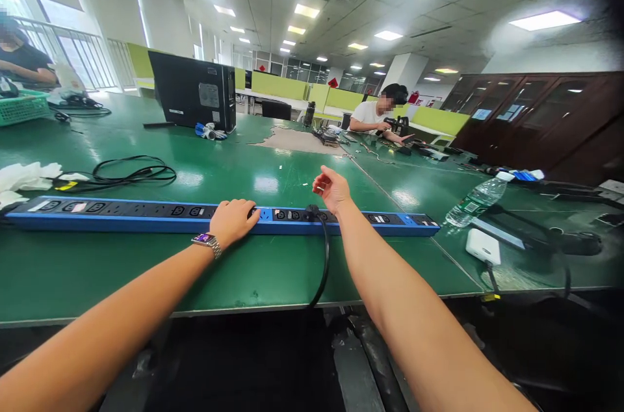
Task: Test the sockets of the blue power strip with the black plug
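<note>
A long blue and black power strip [146, 217] lies across the green table in front of me, with rows of sockets on its top. My left hand [233, 220] is laid over its middle, the fingers bent over the strip and the thumb along the top. Just above the strip, further right, my right hand [332, 190] is raised with its fingers loosely curled and the thumb apart; nothing shows in it. Close beside it, a black plug [312, 210] sits in one of the sockets. Its black cable [325, 262] hangs down over the table's front edge.
Behind the strip lie a coiled black cable [136, 168] and a black computer case [195, 90]. On the right are a plastic bottle [480, 197] and a white adapter [482, 246]. One person [375, 116] works across the table; another [22, 58] sits far left beside a green basket [24, 108].
</note>
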Demonstrator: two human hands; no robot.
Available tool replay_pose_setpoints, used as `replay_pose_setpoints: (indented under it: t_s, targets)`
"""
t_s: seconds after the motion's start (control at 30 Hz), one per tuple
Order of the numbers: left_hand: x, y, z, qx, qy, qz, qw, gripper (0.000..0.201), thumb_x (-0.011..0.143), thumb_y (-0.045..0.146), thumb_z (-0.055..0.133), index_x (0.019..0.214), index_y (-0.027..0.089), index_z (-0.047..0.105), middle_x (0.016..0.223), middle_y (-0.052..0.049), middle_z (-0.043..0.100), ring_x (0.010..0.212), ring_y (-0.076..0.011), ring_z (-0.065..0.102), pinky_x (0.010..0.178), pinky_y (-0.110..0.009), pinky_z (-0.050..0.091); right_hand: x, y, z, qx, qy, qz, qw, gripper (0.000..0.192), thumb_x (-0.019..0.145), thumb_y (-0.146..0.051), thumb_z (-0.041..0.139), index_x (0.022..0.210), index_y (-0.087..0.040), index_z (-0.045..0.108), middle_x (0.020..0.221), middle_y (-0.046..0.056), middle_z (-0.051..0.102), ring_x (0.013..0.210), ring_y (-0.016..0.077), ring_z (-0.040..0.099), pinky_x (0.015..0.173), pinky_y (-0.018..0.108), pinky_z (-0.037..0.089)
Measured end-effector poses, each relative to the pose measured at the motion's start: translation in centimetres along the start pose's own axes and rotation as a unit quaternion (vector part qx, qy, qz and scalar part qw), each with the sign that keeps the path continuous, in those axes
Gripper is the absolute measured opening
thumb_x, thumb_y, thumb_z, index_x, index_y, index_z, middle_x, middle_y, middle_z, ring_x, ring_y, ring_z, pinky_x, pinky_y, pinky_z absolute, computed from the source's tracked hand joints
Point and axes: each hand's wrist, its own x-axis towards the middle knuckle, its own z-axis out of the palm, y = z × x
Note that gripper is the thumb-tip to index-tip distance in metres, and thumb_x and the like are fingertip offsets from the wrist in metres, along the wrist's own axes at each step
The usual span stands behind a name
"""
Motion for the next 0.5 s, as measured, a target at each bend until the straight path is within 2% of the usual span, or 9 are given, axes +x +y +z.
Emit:
replay_pose_setpoints:
  t_s: [0.1, 0.23, 0.4, 0.5]
  targets:
    - [0.0, 0.0, -0.1, 0.002, 0.003, 0.002, 1.0, 0.044, 0.096, 0.043, 0.034, 0.111, 0.018, 0.067, 0.107, -0.011, 0.071, 0.103, -0.0279, 0.063, 0.089, -0.039, 0.04, -0.5, -0.1, 0.2, -0.026, 0.013, -0.017, 0.999, 0.042, 0.059, -0.056, 0.075, 0.052, -0.021, 0.054, 0.049, 0.0, 0.056, 0.044, 0.0103, 0.049, 0.043, 0.024, 0.04]
    - [-0.1, -0.1, 0.0, 0.002, 0.009, 0.004, 1.0, 0.044, 0.096, 0.042, 0.034, 0.11, 0.018, 0.068, 0.107, -0.011, 0.071, 0.103, -0.0281, 0.063, 0.089, -0.04, 0.041, -0.8, -0.7, 0.3, -0.048, 0.007, -0.035, 0.998, 0.045, 0.058, -0.055, 0.077, 0.047, -0.02, 0.051, 0.041, -0.002, 0.051, 0.036, 0.008, 0.043, 0.037, 0.023, 0.033]
    - [0.0, -0.4, 0.3, -0.006, 0.022, 0.002, 1.0, 0.04, 0.095, 0.042, 0.037, 0.109, 0.019, 0.067, 0.108, -0.01, 0.071, 0.102, -0.0271, 0.063, 0.09, -0.04, 0.041, -0.9, -1.1, 0.8, -0.063, -0.005, -0.052, 0.997, 0.044, 0.058, -0.05, 0.077, 0.043, -0.02, 0.051, 0.037, -0.003, 0.047, 0.033, 0.0079, 0.043, 0.034, 0.023, 0.031]
    - [-0.5, 0.1, 0.6, -0.019, 0.065, 0.007, 0.998, 0.039, 0.095, 0.041, 0.04, 0.119, 0.019, 0.062, 0.12, -0.01, 0.067, 0.112, -0.0277, 0.058, 0.097, -0.043, 0.039, -0.9, -1.1, 1.2, -0.068, -0.012, -0.056, 0.996, 0.043, 0.058, -0.049, 0.077, 0.041, -0.019, 0.051, 0.035, -0.003, 0.047, 0.031, 0.0077, 0.042, 0.033, 0.022, 0.031]
